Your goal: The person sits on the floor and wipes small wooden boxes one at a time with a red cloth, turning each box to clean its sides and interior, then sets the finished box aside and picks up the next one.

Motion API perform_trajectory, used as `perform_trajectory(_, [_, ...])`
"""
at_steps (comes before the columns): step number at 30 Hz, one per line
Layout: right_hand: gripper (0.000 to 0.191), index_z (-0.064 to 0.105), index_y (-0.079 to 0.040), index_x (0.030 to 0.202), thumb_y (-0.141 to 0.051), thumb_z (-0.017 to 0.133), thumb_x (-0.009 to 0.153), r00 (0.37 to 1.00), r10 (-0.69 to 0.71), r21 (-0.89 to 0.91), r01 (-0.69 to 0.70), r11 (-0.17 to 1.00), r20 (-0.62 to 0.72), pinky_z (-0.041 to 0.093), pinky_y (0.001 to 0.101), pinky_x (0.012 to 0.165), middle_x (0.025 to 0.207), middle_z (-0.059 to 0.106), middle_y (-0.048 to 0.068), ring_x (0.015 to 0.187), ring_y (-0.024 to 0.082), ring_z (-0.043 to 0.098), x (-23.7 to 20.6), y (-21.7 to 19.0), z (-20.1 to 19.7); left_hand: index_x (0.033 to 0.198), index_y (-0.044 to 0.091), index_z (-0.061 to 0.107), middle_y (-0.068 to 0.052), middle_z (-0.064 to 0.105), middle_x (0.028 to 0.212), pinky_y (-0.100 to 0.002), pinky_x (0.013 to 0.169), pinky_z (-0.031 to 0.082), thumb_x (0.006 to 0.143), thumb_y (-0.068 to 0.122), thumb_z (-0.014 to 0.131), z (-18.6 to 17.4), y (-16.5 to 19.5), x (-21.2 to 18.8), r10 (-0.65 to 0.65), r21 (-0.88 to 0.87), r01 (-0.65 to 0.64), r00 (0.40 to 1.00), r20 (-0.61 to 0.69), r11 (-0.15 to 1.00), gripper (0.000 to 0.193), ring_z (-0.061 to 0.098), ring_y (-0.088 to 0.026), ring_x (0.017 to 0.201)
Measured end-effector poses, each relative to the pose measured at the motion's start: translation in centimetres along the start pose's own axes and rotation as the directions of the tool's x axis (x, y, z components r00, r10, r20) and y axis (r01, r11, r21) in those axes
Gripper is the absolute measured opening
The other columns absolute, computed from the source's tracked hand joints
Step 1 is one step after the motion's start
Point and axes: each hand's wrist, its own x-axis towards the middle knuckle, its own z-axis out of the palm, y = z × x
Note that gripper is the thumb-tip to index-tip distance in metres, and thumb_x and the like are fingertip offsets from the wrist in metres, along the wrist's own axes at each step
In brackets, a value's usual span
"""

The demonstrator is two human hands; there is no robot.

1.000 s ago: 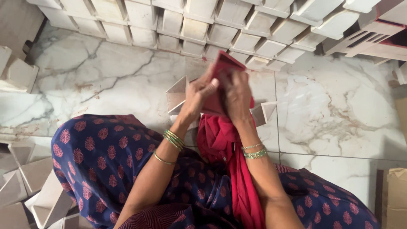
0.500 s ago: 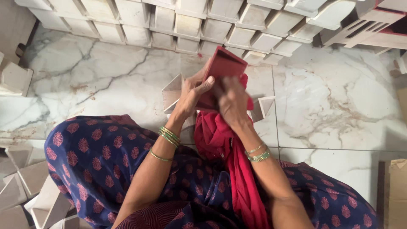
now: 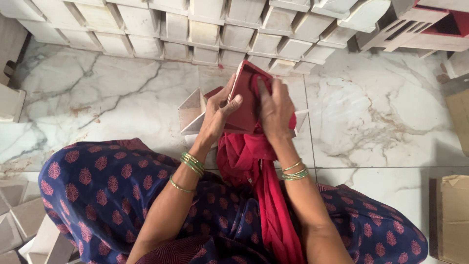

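marble floor (image 3: 122, 98) below (veined, pale): left hand (image 3: 217, 115) and right hand (image 3: 276, 110) both clamp a red box (image 3: 245, 105).

- A small red box (image 3: 245, 100), square and shallow with a pale rim, is being held above the marble floor, tilted up on edge so that its open red inside is facing the camera and one corner is pointing away.
- It is sitting between both hands, partly covered by the fingers pressing into it.
- A red cloth (image 3: 256, 171) is hanging just below it, bunching under the box's lower edge and trailing down over the lap.
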Motion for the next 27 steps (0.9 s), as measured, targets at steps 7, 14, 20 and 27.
perform_trajectory(7, [0.047,0.078,-0.009,0.120,0.008,0.065,0.079,0.947,-0.261,0.276,0.204,0.939,0.187,0.053,0.0448,0.075,0.101,0.061,0.016,0.089,0.035,0.065,-0.9,0.2,-1.5,0.161,-0.004,0.032,-0.013,0.040,0.166,-0.037,0.129,0.025,0.103,0.028,0.068,-1.6,0.0,0.4,0.224,-0.066,-0.230,0.970,-0.091,0.971,0.075,0.037,-0.022,0.154])
perform_trajectory(14, [0.010,0.071,0.000,0.094,0.002,0.067,0.085,0.965,-0.221,0.465,0.132,0.875,0.141,0.054,0.0403,0.080,0.098,0.065,0.013,0.090,0.030,0.067,1.2,1.0,-3.1,0.162,-0.002,0.033,-0.017,0.039,0.164,-0.039,0.126,0.027,0.102,0.044,0.062,-3.0,-0.3,1.1,0.121,-0.256,-0.131,0.991,-0.056,0.958,0.081,0.035,-0.025,0.152])
perform_trajectory(20, [0.017,0.068,0.003,0.093,-0.013,0.070,0.098,0.936,0.278,0.538,-0.350,0.766,0.213,0.049,0.0426,0.070,0.078,0.062,0.014,0.073,0.032,0.061,1.7,-3.2,-1.8,0.157,0.004,0.038,-0.009,0.042,0.158,-0.037,0.122,0.030,0.104,0.052,0.056,0.5,-2.0,0.6,0.088,-0.362,-0.062,0.995,0.055,0.930,0.074,0.039,-0.019,0.146])
perform_trajectory(27, [0.021,0.070,0.005,0.108,0.009,0.067,0.087,0.983,-0.175,0.641,0.102,0.760,0.051,0.052,0.0424,0.069,0.095,0.059,0.016,0.082,0.034,0.065,-2.3,-7.2,-1.5,0.120,0.007,0.057,-0.006,0.061,0.106,-0.039,0.082,0.055,0.110,0.059,0.047,-1.3,-1.6,0.3,-0.094,-0.638,0.087,0.995,0.022,0.765,0.054,0.062,-0.019,0.097])
